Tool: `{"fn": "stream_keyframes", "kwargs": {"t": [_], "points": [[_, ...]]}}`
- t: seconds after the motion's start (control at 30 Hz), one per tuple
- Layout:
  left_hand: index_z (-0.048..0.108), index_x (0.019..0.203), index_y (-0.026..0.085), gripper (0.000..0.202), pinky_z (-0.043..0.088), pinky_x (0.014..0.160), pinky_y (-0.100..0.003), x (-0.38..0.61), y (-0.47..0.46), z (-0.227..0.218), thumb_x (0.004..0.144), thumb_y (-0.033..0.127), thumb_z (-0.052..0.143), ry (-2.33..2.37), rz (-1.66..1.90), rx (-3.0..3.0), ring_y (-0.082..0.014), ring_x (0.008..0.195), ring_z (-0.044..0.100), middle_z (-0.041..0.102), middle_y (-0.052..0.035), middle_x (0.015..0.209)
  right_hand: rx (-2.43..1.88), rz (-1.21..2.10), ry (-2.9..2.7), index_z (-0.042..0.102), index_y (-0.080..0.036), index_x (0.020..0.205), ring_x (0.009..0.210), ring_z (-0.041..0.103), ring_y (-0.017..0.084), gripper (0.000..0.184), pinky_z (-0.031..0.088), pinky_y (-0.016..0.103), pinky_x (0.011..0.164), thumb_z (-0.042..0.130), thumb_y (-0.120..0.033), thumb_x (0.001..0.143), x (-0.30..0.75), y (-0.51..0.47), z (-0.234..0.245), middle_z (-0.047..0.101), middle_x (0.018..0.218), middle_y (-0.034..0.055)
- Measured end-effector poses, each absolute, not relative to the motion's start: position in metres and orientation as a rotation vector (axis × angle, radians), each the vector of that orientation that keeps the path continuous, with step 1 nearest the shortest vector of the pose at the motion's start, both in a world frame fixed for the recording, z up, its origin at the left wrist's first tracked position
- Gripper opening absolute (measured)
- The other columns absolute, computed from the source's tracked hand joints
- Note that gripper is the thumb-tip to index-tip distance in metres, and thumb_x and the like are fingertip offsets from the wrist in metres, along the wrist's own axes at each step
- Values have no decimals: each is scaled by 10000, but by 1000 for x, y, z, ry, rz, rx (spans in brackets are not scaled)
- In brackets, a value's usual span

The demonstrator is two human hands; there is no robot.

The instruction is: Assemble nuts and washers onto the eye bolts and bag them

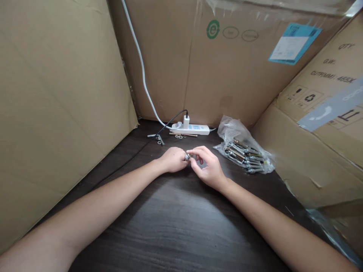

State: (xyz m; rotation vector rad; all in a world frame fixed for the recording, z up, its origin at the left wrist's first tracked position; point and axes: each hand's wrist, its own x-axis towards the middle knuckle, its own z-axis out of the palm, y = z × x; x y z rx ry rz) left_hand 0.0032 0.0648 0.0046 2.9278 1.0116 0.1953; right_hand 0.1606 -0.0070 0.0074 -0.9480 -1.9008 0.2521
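Note:
My left hand [172, 160] and my right hand [206, 166] meet over the dark wooden table [176, 223]. Both pinch a small silvery metal fastener [187, 157], a bolt or nut, between their fingertips. The left hand's fingers are curled round it; the right hand's thumb and forefinger close on its end. To the right lies a clear plastic bag of metal bolts [245, 153]. Loose bolts, washers and nuts [170, 136] lie behind the hands.
A white power strip [190, 129] with a plugged charger, a white cable and a black cable sits at the back. Cardboard boxes [56, 98] wall the table on the left, back and right.

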Motion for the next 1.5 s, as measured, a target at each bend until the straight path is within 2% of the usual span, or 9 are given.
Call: {"fn": "stream_keyframes", "kwargs": {"t": [0.13,0.37,0.73,1.07,1.13,1.33,1.5], "points": [[714,787,183,293,376,610,-271,3,65,3,870,281,450,994,236,2913,-214,773,666,723,-65,807,-948,247,-1903,611,-212,1041,697,543,141,233,458,275,577,534,-147,831,161,-7,7,595,913,57],[701,755,162,300,408,632,-273,4,65,4,856,295,452,1067,152,2912,-212,730,649,697,-90,764,-1009,215,-1878,598,-200,921,659,519,139,97,435,279,581,607,-232,829,163,-5,8,596,789,27],[706,733,152,327,415,626,-294,5,62,9,847,305,441,1015,101,2965,-218,704,639,679,-99,732,-1098,227,-1919,491,-208,783,664,488,147,116,404,281,604,579,-272,823,161,-6,11,538,735,15],[700,665,136,356,429,631,-312,5,59,9,847,314,451,982,102,3014,-226,688,632,677,-120,708,-1196,103,-2002,234,-223,598,563,352,129,385,283,281,553,547,-271,816,162,-7,12,339,560,-38],[697,659,132,349,431,629,-312,6,59,8,840,315,460,993,110,3009,-226,685,632,679,-124,719,-1220,104,-1993,234,-222,597,553,340,124,390,273,280,546,553,-283,812,163,-7,13,331,566,-40],[692,658,127,382,434,634,-320,8,57,8,851,346,445,1012,106,3000,-231,680,635,680,-127,719,-1208,162,-1947,361,-219,675,616,399,126,260,334,265,585,551,-309,829,165,-7,13,412,712,-14],[680,646,136,360,424,612,-320,8,56,7,842,335,454,994,125,2997,-232,659,632,673,-119,692,-1165,229,-1952,303,-210,554,552,373,117,408,308,271,547,513,-347,877,164,-5,9,363,597,-24]]}}
